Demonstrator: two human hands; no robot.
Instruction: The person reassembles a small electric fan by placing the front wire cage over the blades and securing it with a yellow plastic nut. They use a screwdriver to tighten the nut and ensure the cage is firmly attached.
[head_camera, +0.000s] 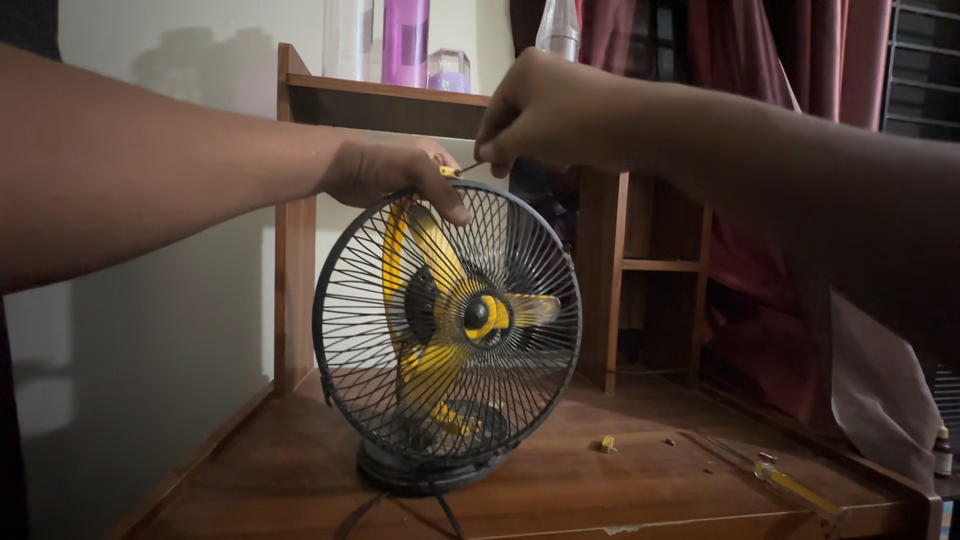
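Both hands meet at the top rim of the black-caged desk fan (447, 335), which stands near the desk's (620, 480) front edge. Left hand (395, 175) reaches in level, fingers clamped over the cage; right hand (540, 110) angles down, fingertips pinched on a small yellow-handled tool (458, 171). Yellow screwdriver (795, 490) lies by the front right corner.

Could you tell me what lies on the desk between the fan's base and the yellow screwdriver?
In the head view, a small yellow clip lies between fan and screwdriver, plus tiny bits, perhaps screws.
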